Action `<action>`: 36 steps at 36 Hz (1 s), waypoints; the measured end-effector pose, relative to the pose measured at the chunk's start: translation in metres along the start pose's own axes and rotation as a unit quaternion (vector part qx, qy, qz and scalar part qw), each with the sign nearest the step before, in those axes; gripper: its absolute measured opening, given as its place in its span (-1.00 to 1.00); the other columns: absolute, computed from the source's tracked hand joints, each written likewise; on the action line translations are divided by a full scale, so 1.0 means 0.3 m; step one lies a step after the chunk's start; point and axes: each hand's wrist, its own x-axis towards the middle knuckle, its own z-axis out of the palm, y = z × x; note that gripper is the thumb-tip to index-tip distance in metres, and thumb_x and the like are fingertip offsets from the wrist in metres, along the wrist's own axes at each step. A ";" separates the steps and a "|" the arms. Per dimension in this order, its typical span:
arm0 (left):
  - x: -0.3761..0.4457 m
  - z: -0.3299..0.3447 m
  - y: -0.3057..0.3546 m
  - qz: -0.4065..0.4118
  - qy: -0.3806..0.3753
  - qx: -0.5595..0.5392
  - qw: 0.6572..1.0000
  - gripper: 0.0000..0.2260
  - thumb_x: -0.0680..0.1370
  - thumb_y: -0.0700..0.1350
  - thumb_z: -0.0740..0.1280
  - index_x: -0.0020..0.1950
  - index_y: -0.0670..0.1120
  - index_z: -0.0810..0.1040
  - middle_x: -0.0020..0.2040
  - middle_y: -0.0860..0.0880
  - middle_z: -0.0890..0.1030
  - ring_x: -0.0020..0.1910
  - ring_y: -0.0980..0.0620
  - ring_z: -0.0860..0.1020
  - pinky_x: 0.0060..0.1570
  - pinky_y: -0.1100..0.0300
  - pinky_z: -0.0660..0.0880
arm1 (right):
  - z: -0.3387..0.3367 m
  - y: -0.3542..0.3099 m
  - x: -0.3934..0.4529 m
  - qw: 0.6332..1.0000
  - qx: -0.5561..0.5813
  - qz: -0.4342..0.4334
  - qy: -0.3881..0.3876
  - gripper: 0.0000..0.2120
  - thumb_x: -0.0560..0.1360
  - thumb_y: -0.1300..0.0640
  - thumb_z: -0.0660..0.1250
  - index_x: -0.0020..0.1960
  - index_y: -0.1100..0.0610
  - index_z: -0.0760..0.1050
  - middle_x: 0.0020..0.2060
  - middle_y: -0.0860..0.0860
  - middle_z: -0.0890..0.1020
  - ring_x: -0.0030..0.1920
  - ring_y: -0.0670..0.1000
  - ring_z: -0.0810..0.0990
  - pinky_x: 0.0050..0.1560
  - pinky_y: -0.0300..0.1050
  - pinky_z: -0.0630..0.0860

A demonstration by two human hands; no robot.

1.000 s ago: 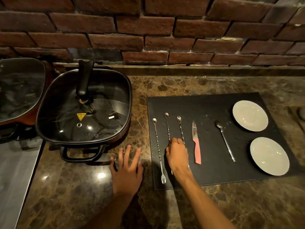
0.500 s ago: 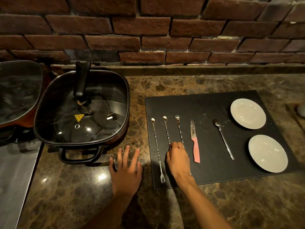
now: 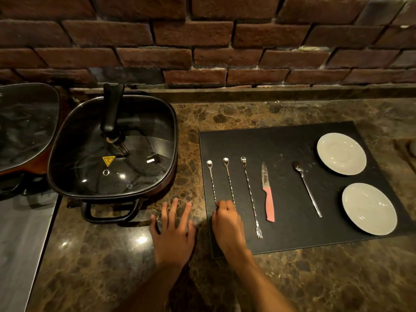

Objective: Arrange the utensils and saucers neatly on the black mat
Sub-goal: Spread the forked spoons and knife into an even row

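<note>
A black mat (image 3: 292, 143) lies on the marble counter. Three long twisted bar spoons lie side by side on its left part: the left one (image 3: 211, 181), the middle one (image 3: 229, 181) and the right one (image 3: 248, 190), whose fork end shows. Right of them are a pink-handled knife (image 3: 267, 199), a short spoon (image 3: 307, 190) lying at a slant, and two white saucers (image 3: 341, 153) (image 3: 369, 208). My right hand (image 3: 226, 221) covers the lower ends of the left and middle bar spoons, fingertips pinched on the left one's stem. My left hand (image 3: 174, 230) rests flat on the counter, fingers spread.
A square electric pan with a glass lid (image 3: 112, 149) stands left of the mat, its handle close to my left hand. Another lidded pan (image 3: 24, 124) sits at the far left. A brick wall (image 3: 202, 41) backs the counter.
My right hand has shifted left, from the middle and right bar spoons onto the left and middle ones. The right bar spoon now shows in full. My left hand has stayed put.
</note>
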 end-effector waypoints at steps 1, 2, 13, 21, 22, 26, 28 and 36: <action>0.000 -0.001 0.001 0.000 -0.001 0.000 1.000 -0.51 0.67 0.18 -0.11 0.62 0.24 0.12 0.67 0.00 0.14 0.65 -0.09 0.11 0.49 -0.28 0.09 | 0.004 -0.001 0.000 1.000 -0.004 -0.001 0.003 -0.77 0.57 0.28 0.16 0.20 0.21 0.44 0.15 0.14 0.51 0.00 0.21 0.58 -0.05 0.06 0.49; 0.000 -0.003 0.002 0.000 -0.002 0.000 1.000 -0.51 0.67 0.18 -0.11 0.62 0.24 0.12 0.66 0.00 0.14 0.64 -0.09 0.12 0.49 -0.28 0.09 | 0.006 -0.002 0.000 1.000 -0.008 -0.002 0.006 -0.77 0.55 0.31 0.17 0.19 0.21 0.44 0.14 0.15 0.51 -0.01 0.21 0.58 -0.08 0.04 0.48; 0.002 0.001 -0.002 -0.001 -0.009 -0.006 1.000 -0.51 0.66 0.19 -0.10 0.62 0.25 0.10 0.67 0.00 0.13 0.65 -0.08 0.09 0.48 -0.28 0.11 | 0.018 0.002 0.010 1.000 -0.005 -0.022 0.020 -0.72 0.52 0.38 0.19 0.20 0.21 0.46 0.11 0.13 0.53 -0.03 0.13 0.57 -0.13 -0.09 0.45; 0.001 -0.013 0.005 -0.003 -0.013 -0.002 1.000 -0.51 0.66 0.19 -0.12 0.61 0.24 0.14 0.67 0.00 0.14 0.64 -0.09 0.12 0.47 -0.27 0.12 | -0.004 0.010 0.025 0.998 0.061 -0.004 0.017 -0.79 0.57 0.24 0.16 0.17 0.22 0.46 0.12 0.15 0.53 0.00 0.19 0.57 -0.01 0.01 0.46; 0.002 -0.017 0.007 -0.003 -0.013 -0.002 1.000 -0.50 0.66 0.18 -0.12 0.61 0.23 0.15 0.66 -0.01 0.15 0.64 -0.09 0.13 0.47 -0.28 0.13 | -0.019 0.017 0.032 0.996 0.087 0.010 0.019 -0.79 0.57 0.22 0.17 0.17 0.22 0.46 0.12 0.15 0.54 0.02 0.18 0.56 0.01 -0.01 0.44; 0.001 -0.026 0.013 -0.004 -0.012 -0.001 1.000 -0.50 0.65 0.18 -0.08 0.61 0.23 0.16 0.66 -0.01 0.16 0.64 -0.09 0.13 0.46 -0.28 0.16 | -0.101 0.093 0.065 0.994 0.089 0.040 0.058 -0.76 0.58 0.17 0.18 0.18 0.22 0.51 0.10 0.17 0.55 0.06 0.17 0.56 0.09 -0.02 0.44; 0.000 -0.027 0.013 -0.006 -0.011 -0.005 1.000 -0.50 0.65 0.17 -0.06 0.61 0.23 0.15 0.66 -0.01 0.16 0.64 -0.09 0.14 0.47 -0.28 0.16 | -0.138 0.145 0.075 0.993 0.068 0.038 0.087 -0.77 0.59 0.19 0.19 0.17 0.24 0.50 0.10 0.16 0.54 0.04 0.15 0.56 0.12 -0.05 0.45; 0.002 -0.023 0.011 -0.008 -0.018 -0.004 1.000 -0.50 0.66 0.18 -0.16 0.61 0.23 0.14 0.66 -0.01 0.14 0.64 -0.09 0.12 0.47 -0.27 0.12 | -0.192 0.226 0.086 0.995 0.013 0.066 0.074 -0.86 0.57 0.17 0.24 0.06 0.24 0.46 0.12 0.18 0.51 -0.05 0.23 0.57 -0.01 0.06 0.53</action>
